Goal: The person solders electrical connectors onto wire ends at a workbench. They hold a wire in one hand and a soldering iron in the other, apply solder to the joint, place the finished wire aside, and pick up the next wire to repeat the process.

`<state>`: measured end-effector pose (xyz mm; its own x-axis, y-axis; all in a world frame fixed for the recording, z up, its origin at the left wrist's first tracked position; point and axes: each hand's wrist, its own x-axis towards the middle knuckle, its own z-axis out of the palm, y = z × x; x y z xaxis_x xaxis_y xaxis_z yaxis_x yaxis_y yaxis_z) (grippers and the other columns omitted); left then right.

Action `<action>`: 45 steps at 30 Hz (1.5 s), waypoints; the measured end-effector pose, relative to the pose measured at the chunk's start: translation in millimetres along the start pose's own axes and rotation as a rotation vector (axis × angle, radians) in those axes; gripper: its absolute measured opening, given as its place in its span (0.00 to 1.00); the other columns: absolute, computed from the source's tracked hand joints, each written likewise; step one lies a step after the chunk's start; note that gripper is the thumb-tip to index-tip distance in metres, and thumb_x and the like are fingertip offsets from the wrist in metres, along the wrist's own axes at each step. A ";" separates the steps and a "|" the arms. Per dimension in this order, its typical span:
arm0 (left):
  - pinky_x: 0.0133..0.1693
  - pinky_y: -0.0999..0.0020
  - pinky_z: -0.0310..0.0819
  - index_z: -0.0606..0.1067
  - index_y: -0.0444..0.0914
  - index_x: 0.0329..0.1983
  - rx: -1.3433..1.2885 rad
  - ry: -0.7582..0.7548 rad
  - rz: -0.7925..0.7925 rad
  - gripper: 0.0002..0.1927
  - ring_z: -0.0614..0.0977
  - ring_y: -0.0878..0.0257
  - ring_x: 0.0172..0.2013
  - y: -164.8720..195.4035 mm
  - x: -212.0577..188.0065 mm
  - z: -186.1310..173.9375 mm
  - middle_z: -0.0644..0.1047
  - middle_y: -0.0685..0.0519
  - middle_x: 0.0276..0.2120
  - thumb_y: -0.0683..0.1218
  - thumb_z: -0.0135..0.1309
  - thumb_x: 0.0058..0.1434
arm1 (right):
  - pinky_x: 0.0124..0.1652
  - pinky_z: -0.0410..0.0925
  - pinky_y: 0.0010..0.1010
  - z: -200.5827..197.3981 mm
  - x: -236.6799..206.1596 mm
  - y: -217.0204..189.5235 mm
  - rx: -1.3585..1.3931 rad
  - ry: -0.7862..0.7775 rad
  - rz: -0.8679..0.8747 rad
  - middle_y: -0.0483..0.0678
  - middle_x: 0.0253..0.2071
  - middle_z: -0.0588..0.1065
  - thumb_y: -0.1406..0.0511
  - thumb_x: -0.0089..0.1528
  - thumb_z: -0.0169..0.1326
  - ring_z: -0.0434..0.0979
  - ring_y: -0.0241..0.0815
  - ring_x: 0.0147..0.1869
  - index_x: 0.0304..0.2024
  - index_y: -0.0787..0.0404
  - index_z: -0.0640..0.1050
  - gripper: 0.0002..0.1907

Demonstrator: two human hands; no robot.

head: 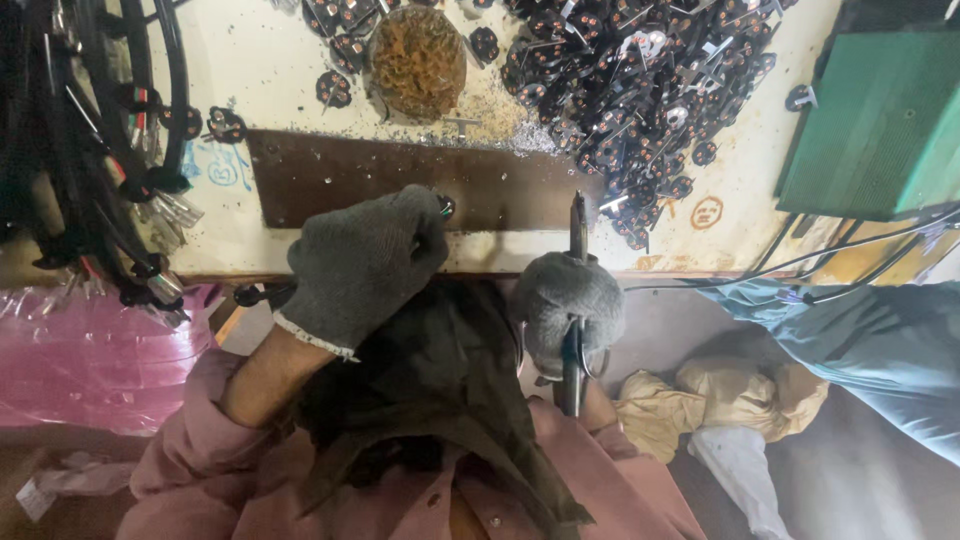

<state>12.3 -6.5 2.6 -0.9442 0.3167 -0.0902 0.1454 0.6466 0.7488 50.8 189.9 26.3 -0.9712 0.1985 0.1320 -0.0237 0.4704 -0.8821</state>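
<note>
Both my hands wear grey knit gloves. My left hand (362,262) is closed on a small black round part (444,207) with coloured wire ends, held over a dark brown plate (330,172) on the bench. My right hand (568,300) grips a pair of dark pliers (577,228). Their jaws point up toward the plate's right end and their handles stick out below the glove. A large heap of similar black round parts with copper windings (630,80) lies on the bench beyond the pliers.
A round tray of copper scraps (418,58) sits at the top middle, with metal filings around it. A bundle of black cables with connectors (110,150) hangs at left over pink plastic (90,360). A green box (880,120) stands at right, with blue cloth (880,340) below it.
</note>
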 end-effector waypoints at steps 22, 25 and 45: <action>0.41 0.70 0.70 0.70 0.35 0.46 -0.948 -0.067 -0.387 0.07 0.72 0.68 0.37 8.3 -25.8 -4.8 0.72 0.54 0.36 0.41 0.52 0.68 | 0.55 0.75 0.31 13.4 -37.3 54.3 0.233 -0.364 0.338 0.51 0.51 0.81 0.63 0.64 0.60 0.83 0.45 0.54 0.52 0.58 0.81 0.14; 0.51 0.63 0.71 0.68 0.31 0.46 -0.667 0.096 -0.075 0.09 0.77 0.56 0.50 6.5 -29.4 -8.5 0.74 0.42 0.45 0.39 0.53 0.66 | 0.45 0.73 0.32 3.8 -29.4 34.4 -0.457 -0.553 0.170 0.46 0.42 0.84 0.56 0.58 0.65 0.84 0.45 0.44 0.43 0.50 0.87 0.12; 0.35 0.73 0.70 0.76 0.34 0.43 -0.972 0.006 -0.494 0.03 0.74 0.68 0.31 13.4 -40.8 15.8 0.75 0.49 0.31 0.37 0.55 0.67 | 0.39 0.68 0.32 19.7 -11.2 8.2 -0.295 -0.332 0.121 0.46 0.32 0.79 0.67 0.51 0.66 0.78 0.44 0.36 0.31 0.58 0.83 0.07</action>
<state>57.5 0.3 6.0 -0.8362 0.1675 -0.5221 -0.5433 -0.1246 0.8302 56.8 174.6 8.7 -0.9874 0.0038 -0.1584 0.1165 0.6949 -0.7096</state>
